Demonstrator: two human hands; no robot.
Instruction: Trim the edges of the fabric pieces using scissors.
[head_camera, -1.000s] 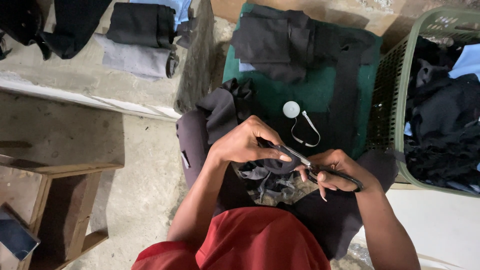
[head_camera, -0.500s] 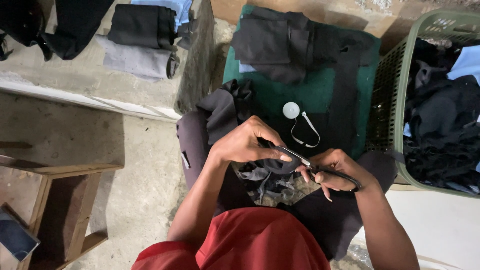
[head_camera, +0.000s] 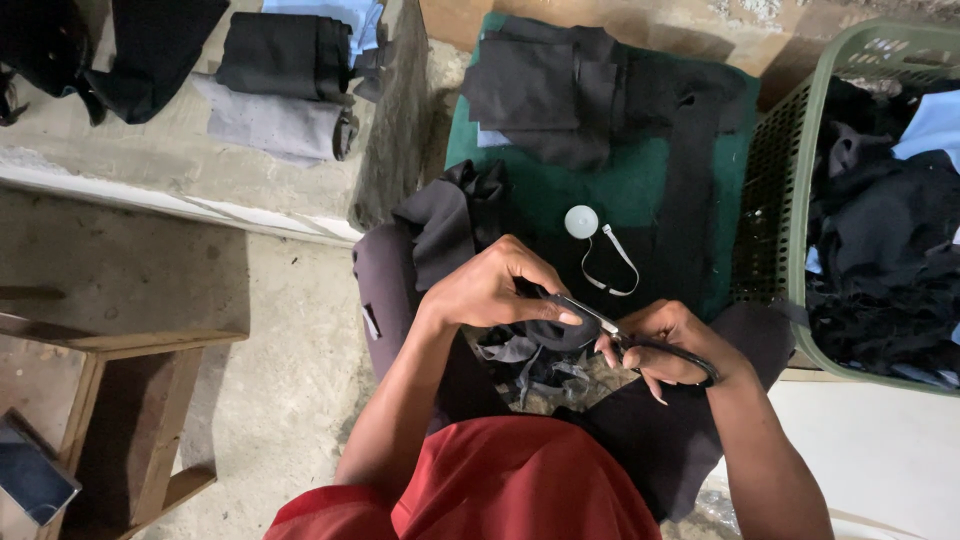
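My right hand (head_camera: 668, 346) is closed on black-handled scissors (head_camera: 600, 326), whose blades point left into a piece of black fabric (head_camera: 545, 338). My left hand (head_camera: 495, 287) pinches that fabric against the blades. Scraps of dark cloth (head_camera: 530, 365) lie in my lap below both hands. Just beyond the hands, a small white round tape measure (head_camera: 581, 221) with a loose white loop rests on a green cloth (head_camera: 630, 190).
A green plastic basket (head_camera: 790, 180) full of dark clothes stands at the right. Folded black pieces (head_camera: 545, 85) lie on the green cloth. More folded garments (head_camera: 280, 60) sit on a concrete ledge at upper left. A wooden stool (head_camera: 120, 420) stands at lower left.
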